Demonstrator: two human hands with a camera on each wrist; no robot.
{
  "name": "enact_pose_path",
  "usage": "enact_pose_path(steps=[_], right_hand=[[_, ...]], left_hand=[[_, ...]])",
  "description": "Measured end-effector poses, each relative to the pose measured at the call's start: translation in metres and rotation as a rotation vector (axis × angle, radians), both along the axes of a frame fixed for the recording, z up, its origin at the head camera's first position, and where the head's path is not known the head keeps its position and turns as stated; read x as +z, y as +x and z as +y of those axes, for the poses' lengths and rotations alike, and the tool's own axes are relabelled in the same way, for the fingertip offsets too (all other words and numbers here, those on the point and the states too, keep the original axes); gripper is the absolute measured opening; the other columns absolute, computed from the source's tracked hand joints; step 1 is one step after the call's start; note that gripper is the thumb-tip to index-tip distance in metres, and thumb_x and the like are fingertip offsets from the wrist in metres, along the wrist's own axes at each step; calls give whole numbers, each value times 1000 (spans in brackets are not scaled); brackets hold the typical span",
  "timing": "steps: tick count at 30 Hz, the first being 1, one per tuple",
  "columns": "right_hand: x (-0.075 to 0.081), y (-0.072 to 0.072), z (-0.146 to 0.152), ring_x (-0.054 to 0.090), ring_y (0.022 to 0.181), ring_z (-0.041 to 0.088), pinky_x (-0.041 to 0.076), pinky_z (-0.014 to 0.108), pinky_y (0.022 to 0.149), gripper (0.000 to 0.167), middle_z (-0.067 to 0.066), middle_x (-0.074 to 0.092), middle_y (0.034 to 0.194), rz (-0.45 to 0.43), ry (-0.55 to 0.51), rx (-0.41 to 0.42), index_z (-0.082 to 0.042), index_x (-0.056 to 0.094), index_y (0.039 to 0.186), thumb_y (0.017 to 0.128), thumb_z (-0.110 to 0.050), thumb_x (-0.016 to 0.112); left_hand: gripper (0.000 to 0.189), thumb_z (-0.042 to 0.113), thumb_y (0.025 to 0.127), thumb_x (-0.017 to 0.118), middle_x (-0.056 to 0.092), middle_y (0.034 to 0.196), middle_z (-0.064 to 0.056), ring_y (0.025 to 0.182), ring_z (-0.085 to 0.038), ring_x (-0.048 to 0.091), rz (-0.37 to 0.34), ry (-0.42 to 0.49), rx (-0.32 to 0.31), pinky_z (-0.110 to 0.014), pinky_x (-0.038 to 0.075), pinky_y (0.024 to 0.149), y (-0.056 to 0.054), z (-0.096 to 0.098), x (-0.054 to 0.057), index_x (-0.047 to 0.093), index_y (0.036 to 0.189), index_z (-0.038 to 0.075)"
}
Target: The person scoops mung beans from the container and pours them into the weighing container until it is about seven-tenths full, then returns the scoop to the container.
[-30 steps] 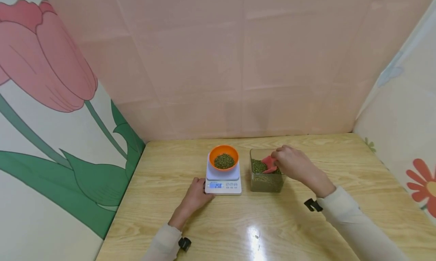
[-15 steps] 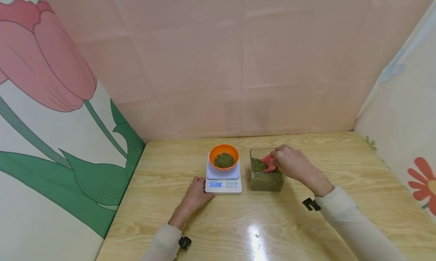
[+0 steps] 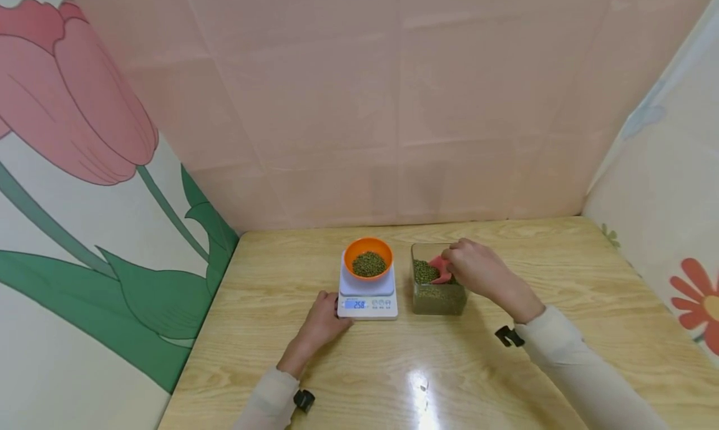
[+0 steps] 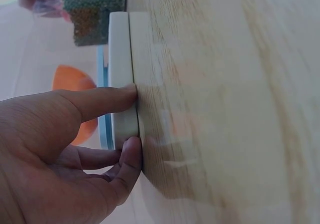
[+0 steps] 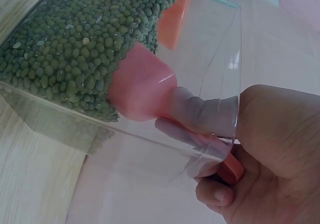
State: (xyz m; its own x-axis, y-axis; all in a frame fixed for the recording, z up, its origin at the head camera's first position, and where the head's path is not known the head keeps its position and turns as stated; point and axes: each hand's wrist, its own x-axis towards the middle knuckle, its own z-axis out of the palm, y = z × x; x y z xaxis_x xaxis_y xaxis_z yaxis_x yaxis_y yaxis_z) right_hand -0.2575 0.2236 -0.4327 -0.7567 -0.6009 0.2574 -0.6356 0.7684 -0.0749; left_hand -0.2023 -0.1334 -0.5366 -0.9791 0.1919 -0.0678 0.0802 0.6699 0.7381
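Note:
In the head view my left hand (image 3: 324, 321) holds the front left corner of a white digital kitchen scale (image 3: 367, 311), its display lit and reading 258. The left wrist view shows the thumb along the scale's front side (image 4: 122, 58) and curled fingers at its left side. An orange bowl (image 3: 369, 244) with mung beans (image 3: 369, 264) sits on the scale. My right hand (image 3: 477, 268) grips the handle of a pink scoop (image 5: 142, 83). The scoop's front end is sunk in the mung beans (image 5: 75, 43) inside a clear square container (image 5: 237, 48), just right of the scale.
All of this stands on a wood-grain table (image 3: 269, 261). A pink covered wall (image 3: 314, 105) rises behind the table. Side panels with a tulip picture (image 3: 84, 93) and a red flower (image 3: 696, 293) flank it.
My right hand and the scoop have shifted slightly left within the container. The left hand, the scale and the 258 reading stay the same.

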Motion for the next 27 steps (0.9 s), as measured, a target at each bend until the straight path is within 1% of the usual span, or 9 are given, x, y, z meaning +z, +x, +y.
enact_pose_path(steps=[5, 10, 12, 17, 23, 27], right_hand=[[0, -1, -1, 61, 70, 19, 50, 33, 60, 21, 1, 69, 75, 4, 10, 4, -9, 73, 80, 86, 11, 73], [1, 1, -2, 61, 71, 20, 50, 33, 60, 20, 1, 69, 75, -6, 5, -11, -9, 73, 79, 87, 10, 74], [0, 1, -3, 63, 71, 21, 51, 33, 59, 20, 2, 70, 76, -3, 4, -12, -8, 73, 79, 86, 11, 74], [-2, -1, -7, 64, 70, 21, 52, 33, 59, 20, 2, 69, 74, 12, 22, 0, -8, 73, 78, 86, 10, 75], [-3, -1, -9, 61, 67, 20, 46, 30, 55, 21, 2, 67, 73, 21, 37, -16, -8, 71, 76, 88, 9, 76], [-2, -1, -9, 61, 67, 20, 46, 31, 56, 21, 2, 68, 73, 23, 33, -13, -9, 71, 76, 88, 8, 76]], left_hand=[[45, 12, 90, 83, 60, 113, -10, 100, -20, 50, 6, 2, -5, -38, 51, 89, -1, 0, 0, 70, 131, 1], [45, 11, 89, 84, 60, 112, -11, 100, -21, 51, 9, 1, -9, -39, 52, 89, -1, -1, -1, 70, 131, -1], [46, 10, 89, 85, 60, 112, -12, 100, -21, 51, 10, 3, -10, -40, 52, 89, 0, -1, -1, 69, 130, -2], [46, 10, 89, 84, 61, 112, -11, 99, -21, 50, 8, -1, -7, -40, 52, 89, -1, 0, 0, 70, 131, 0], [46, 11, 89, 84, 62, 114, -11, 101, -21, 51, 6, -10, -3, -41, 52, 92, 0, 1, 2, 70, 131, 0], [46, 10, 88, 85, 61, 114, -12, 101, -21, 51, 9, -10, -1, -42, 53, 92, 1, 1, 2, 70, 130, -1]])
